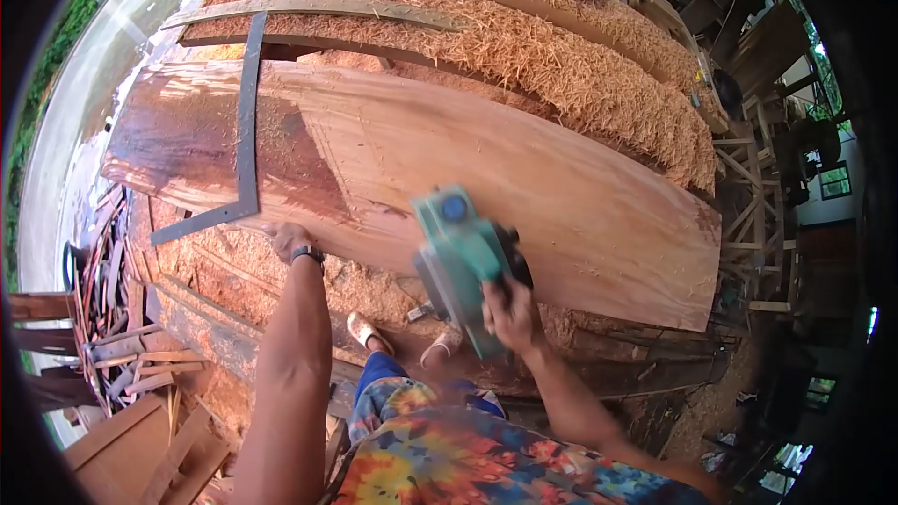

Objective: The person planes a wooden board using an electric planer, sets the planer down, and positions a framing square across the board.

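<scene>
A long reddish wooden board [561, 196] lies across the view, its left part darker than the rest. My right hand [512, 316] is closed around the handle of a green power planer [463, 243], which is blurred and sits over the board's near edge, right of the middle. On the near edge further left, my left hand [288, 240] has its fingers curled over the wood, with a dark band at the wrist. Just beyond those fingers is the corner of a large metal square [247, 122] lying across the board.
Wood shavings [599, 75] are heaped behind the board, with long timber strips [318, 7] among them. Scrap wood [140, 355] is piled at the lower left. My feet in light shoes [369, 332] stand below the board. Wooden frames [753, 187] rise at the right.
</scene>
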Motion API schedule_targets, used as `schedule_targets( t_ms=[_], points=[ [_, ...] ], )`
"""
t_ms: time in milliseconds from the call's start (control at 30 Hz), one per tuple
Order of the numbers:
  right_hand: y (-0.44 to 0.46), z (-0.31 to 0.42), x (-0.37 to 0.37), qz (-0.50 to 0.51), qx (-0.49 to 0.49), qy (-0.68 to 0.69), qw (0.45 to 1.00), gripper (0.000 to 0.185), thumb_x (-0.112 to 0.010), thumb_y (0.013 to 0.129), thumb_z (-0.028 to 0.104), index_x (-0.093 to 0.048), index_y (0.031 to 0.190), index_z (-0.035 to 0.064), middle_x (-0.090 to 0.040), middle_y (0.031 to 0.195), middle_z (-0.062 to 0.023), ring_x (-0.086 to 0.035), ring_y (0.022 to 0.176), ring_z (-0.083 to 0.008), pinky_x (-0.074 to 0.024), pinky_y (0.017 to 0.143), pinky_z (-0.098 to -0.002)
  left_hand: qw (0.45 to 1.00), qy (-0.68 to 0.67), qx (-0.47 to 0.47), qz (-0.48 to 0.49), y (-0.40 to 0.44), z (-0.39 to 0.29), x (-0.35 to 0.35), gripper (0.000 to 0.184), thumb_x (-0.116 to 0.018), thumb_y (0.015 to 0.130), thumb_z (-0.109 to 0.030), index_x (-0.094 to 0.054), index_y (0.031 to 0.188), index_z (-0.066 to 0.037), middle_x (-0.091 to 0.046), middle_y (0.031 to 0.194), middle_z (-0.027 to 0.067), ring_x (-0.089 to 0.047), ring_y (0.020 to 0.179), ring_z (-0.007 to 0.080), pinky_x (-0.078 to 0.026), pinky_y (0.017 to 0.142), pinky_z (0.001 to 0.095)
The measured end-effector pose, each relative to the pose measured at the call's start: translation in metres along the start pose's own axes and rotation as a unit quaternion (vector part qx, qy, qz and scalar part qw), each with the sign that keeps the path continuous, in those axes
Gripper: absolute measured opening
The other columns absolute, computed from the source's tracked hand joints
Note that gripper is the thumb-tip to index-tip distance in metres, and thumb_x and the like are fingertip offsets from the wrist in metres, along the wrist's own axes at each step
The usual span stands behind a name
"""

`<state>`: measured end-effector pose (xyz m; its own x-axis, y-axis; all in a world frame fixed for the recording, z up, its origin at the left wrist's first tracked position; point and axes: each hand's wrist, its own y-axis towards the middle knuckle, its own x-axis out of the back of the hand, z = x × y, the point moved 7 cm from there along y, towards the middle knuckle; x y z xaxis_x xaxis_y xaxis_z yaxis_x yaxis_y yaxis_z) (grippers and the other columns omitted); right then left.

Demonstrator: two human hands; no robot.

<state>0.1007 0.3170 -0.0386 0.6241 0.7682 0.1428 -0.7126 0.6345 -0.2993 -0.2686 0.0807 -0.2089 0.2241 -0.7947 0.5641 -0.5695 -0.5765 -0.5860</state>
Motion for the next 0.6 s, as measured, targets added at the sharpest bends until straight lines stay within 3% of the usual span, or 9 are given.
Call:
schedule_targets(
  t_ms=[100, 267, 400, 500, 600],
  points=[
    [-0.046, -0.009, 0.009, 0.020, -0.015, 0.051, 0.998, 0.036, -0.059, 0.101, 0.041, -0.058, 0.099, 0.0051, -0.052, 0.064, 0.0030, -0.050, 0.053, -0.0051, -0.0412, 0.046, -0.0235, 1.000, 0.005, 0.001, -0.018, -0.011, -0.003, 0.007, 0.097, -0.017, 0.099, -0.066, -0.059, 0.120, 0.019, -0.061, 0.125, 0.0343, -0.059, 0.121, 0.0446, -0.045, 0.106, 0.0476],
    [-0.019, -0.003, 0.001, 0.007, -0.033, 0.073, 0.997, 0.037, -0.059, 0.100, 0.043, -0.059, 0.103, 0.0060, -0.051, 0.063, 0.0035, -0.049, 0.053, -0.0047, -0.0416, 0.046, -0.0227, 0.998, 0.031, 0.010, -0.046, -0.003, 0.002, 0.005, 0.096, -0.022, 0.099, -0.068, -0.060, 0.120, 0.018, -0.064, 0.121, 0.0331, -0.064, 0.113, 0.0442, -0.050, 0.098, 0.0492],
    [0.060, 0.026, -0.026, -0.017, -0.018, 0.093, 0.995, 0.041, -0.058, 0.100, 0.045, -0.063, 0.108, 0.0053, -0.053, 0.062, 0.0009, -0.051, 0.052, -0.0073, -0.0427, 0.047, -0.0261, 0.998, 0.038, -0.008, -0.055, -0.021, -0.005, 0.012, 0.098, -0.020, 0.099, -0.068, -0.062, 0.114, 0.020, -0.063, 0.118, 0.0368, -0.062, 0.115, 0.0459, -0.049, 0.101, 0.0491],
    [0.140, 0.051, -0.044, -0.029, 0.015, -0.034, 0.999, 0.051, -0.055, 0.099, 0.052, -0.068, 0.101, 0.0027, -0.060, 0.065, -0.0089, -0.059, 0.060, -0.0175, -0.0472, 0.059, -0.0373, 0.997, 0.042, -0.013, -0.057, -0.013, -0.003, 0.010, 0.100, -0.018, 0.099, -0.068, -0.062, 0.112, 0.021, -0.063, 0.117, 0.0384, -0.062, 0.116, 0.0469, -0.049, 0.101, 0.0490],
    [0.229, 0.086, -0.068, -0.057, 0.105, -0.065, 0.991, 0.052, -0.057, 0.097, 0.054, -0.065, 0.088, 0.0038, -0.058, 0.061, -0.0075, -0.058, 0.052, -0.0172, -0.0473, 0.051, -0.0360, 0.997, 0.045, 0.002, -0.058, -0.013, -0.002, 0.010, 0.099, -0.018, 0.099, -0.067, -0.062, 0.112, 0.021, -0.063, 0.117, 0.0380, -0.062, 0.116, 0.0471, -0.048, 0.102, 0.0489]
  ],
)
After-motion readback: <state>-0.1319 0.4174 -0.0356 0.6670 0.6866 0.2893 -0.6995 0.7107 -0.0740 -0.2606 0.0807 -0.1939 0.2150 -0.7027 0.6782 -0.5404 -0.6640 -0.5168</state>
